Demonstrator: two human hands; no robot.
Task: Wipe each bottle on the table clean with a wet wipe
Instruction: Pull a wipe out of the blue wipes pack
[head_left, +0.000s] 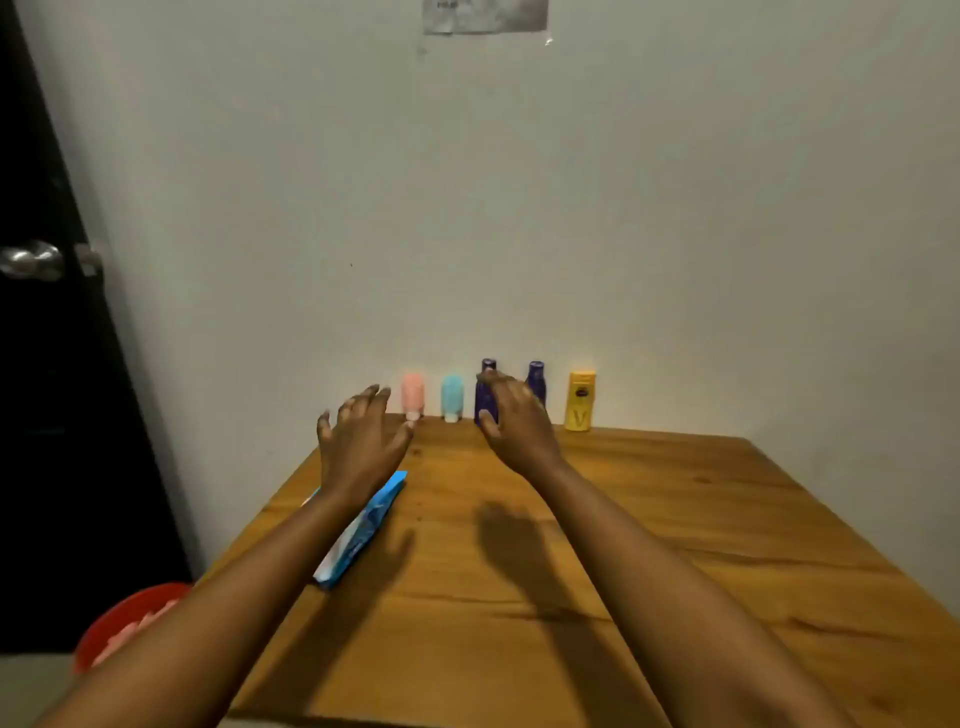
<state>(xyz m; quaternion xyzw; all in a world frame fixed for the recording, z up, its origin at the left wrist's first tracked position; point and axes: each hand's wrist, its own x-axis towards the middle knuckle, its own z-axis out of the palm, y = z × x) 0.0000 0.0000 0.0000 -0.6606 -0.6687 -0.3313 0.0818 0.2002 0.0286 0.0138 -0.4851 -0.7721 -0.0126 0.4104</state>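
A blue wet-wipe pack (363, 525) is lying on the wooden table (649, 545), partly under the left forearm. Both hands are hovering empty with fingers spread: the left hand (358, 441) just before the pink bottle (413, 395), the right hand (514, 421) overlapping two purple bottles (486, 395). The teal bottle (452, 397) and yellow bottle (579, 400) are standing against the wall.

A plain pale wall (519, 208) fills the far side, with 1 grey paper sheet (484, 15) stuck at its top edge. At left stands a black door (47, 415) with a metal knob (31, 260). The wooden tabletop (675, 545) meets the wall. A red bucket (124, 618) sits on the floor, near left. Lighting is dim.
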